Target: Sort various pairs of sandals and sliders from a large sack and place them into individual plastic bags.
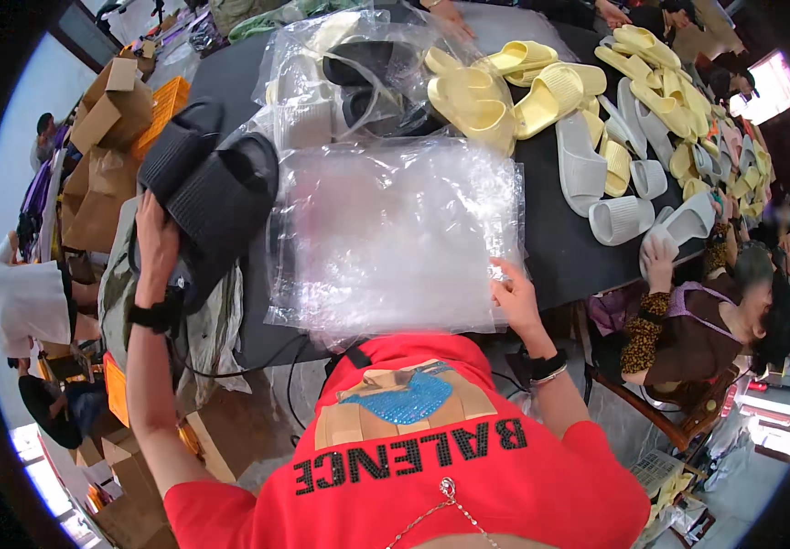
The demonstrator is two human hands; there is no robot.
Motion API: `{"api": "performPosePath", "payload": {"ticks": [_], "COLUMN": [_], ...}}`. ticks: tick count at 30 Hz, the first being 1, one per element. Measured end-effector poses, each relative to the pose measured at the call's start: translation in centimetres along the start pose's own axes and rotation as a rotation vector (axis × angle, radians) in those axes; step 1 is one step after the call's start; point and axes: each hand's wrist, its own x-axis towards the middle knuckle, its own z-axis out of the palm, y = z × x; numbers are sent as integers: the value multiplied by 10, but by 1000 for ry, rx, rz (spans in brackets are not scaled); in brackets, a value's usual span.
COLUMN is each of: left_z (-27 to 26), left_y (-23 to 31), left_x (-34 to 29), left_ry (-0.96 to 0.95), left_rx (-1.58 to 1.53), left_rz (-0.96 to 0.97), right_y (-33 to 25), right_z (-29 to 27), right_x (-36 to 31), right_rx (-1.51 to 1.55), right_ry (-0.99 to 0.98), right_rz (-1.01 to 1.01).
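Crowding the left side: brown cardboard boxes (111,108), stacked and partly open, with an orange crate (162,112) just to their right; below them, a person in a white top (29,295).
Left hand (158,240): grip closed on the outer edge of the dark slippers, a black band (155,317) around the wrist.
Dark slippers (228,197): a ribbed pair side by side, held over the left edge of the table (550,261), left of the clear bags.
Bagged slippers (360,66): dark ones inside loose clear plastic, on the table beyond the clear bags.
Clear bags (395,242): lying flat and glossy on the table in front of the person's red top (482,476); how many are layered I cannot tell.
Right hand (515,295): thumb and forefinger pinching the right edge of the clear bags; a dark band and a silvery bracelet around the wrist.
Yellow slippers (548,99): grouped on the table's far side, some under clear plastic, others bare.
Grey slippers (583,166): next to the yellow ones, several strewn toward the right.
Co-worker's hand (658,253): on a grey slipper at the table's right edge, below a leopard-print sleeve (644,340).
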Motion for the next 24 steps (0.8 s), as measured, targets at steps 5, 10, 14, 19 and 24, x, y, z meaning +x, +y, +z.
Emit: {"api": "performPosePath", "payload": {"ticks": [5, 10, 14, 19, 24], "left_z": [65, 217, 279, 283, 270], "left_y": [73, 174, 182, 148, 126], "left_x": [-25, -35, -35, -17, -3], "left_ry": [-303, -231, -413, -396, -444], "left_rx": [-265, -202, 28, 174, 128], "left_rz": [193, 455, 401, 323, 249], "right_y": [16, 23, 42, 32, 33], "right_z": [11, 22, 24, 22, 32], "right_x": [-5, -15, -17, -21, -20], "right_rx": [-42, -354, -137, -170, -533], "right_ry": [-9, -33, -18, -9, 210], "right_rz": [-75, -45, -249, -97, -339]}}
